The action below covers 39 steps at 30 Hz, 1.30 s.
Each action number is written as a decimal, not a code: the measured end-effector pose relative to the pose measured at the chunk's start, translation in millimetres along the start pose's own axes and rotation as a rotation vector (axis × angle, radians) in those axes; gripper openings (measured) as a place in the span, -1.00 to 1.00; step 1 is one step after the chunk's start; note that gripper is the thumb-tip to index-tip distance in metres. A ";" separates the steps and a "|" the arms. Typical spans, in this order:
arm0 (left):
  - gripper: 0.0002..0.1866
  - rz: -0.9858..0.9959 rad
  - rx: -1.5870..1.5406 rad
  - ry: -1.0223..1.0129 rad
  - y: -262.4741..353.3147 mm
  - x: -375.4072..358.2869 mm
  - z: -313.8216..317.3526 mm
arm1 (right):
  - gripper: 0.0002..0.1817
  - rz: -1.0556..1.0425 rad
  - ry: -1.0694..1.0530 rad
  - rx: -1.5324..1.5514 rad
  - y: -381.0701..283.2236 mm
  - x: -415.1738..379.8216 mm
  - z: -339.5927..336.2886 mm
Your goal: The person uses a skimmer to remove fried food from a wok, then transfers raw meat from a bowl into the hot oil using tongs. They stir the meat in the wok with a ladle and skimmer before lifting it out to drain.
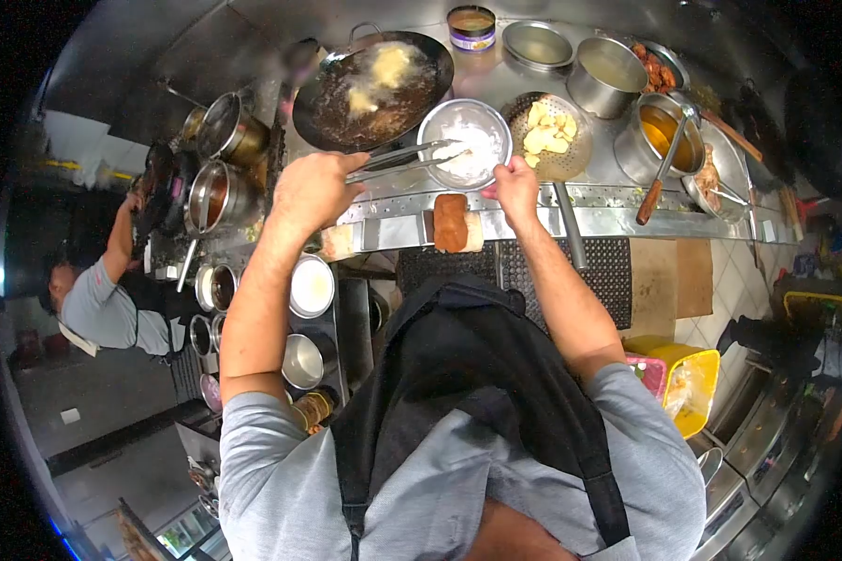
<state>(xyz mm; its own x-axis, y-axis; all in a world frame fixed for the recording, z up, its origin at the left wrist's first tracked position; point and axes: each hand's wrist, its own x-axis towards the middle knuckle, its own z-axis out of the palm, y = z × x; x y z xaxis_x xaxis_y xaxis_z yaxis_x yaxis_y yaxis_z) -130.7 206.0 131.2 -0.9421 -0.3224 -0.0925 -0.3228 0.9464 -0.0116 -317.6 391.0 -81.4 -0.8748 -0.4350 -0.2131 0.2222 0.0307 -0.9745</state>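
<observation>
My left hand (316, 192) is closed on metal tongs (398, 161), whose tips reach into a metal bowl (423, 120) of white batter or powder. My right hand (515, 192) grips the lower right rim of that bowl. Left of the bowl, a large dark wok (323, 117) holds dark oil with pale yellow pieces (390, 65) frying in it. Just right of the bowl lies a perforated ladle (575, 150) with yellow pieces (550, 129) on it. Whether the tong tips pinch anything in the white mixture is hard to tell.
Pots (608, 75) and a pan of orange liquid (662, 126) stand at the right, with a wooden-handled ladle (647, 201). A brown folded cloth (450, 224) lies on the front edge. Another person (112, 299) works at the far left. A yellow bin (692, 397) is low right.
</observation>
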 end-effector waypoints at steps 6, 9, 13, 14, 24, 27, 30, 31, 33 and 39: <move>-0.57 -0.094 -0.102 0.100 -24.9 -24.5 -33.6 | -0.89 0.062 -0.018 0.055 5.3 7.2 9.1; -0.57 -0.147 -0.122 0.154 -39.8 -34.4 -52.1 | -0.87 0.091 -0.031 0.050 6.1 7.9 13.8; -0.52 -0.298 -0.096 0.116 -74.3 -28.1 -50.6 | -0.87 0.087 -0.039 0.093 2.6 4.0 16.9; -0.53 -0.329 -0.060 0.103 -88.0 -22.4 -38.7 | -0.87 0.088 -0.041 0.092 3.2 3.6 16.0; -0.48 -0.644 0.040 0.084 -145.7 13.3 87.5 | -0.90 0.097 -0.004 0.110 6.7 0.0 2.0; -0.49 -0.563 0.042 0.212 -122.1 0.8 62.0 | -0.92 0.086 -0.005 0.101 5.9 -0.1 0.8; -0.51 -0.401 0.001 0.270 -76.0 -13.1 14.5 | -0.92 0.066 -0.007 0.066 2.1 -0.2 2.4; -0.50 -0.276 -0.012 0.171 -63.4 -14.7 5.3 | -0.91 0.046 -0.009 0.043 0.5 -0.9 3.0; -0.52 -0.082 0.032 0.023 -29.3 -16.6 -12.9 | -0.90 0.018 -0.017 -0.021 -0.5 -0.6 2.8; -0.61 -0.063 0.185 -0.125 3.2 8.8 3.5 | -0.87 -0.067 -0.017 -0.108 -9.6 -5.5 4.2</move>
<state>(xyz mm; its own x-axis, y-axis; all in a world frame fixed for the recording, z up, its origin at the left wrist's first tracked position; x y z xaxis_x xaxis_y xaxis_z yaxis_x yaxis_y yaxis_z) -139.7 206.3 126.8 -0.8983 -0.3867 -0.2086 -0.3471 0.9157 -0.2028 -313.1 389.3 -70.6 -0.8786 -0.4544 -0.1466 0.1148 0.0969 -0.9886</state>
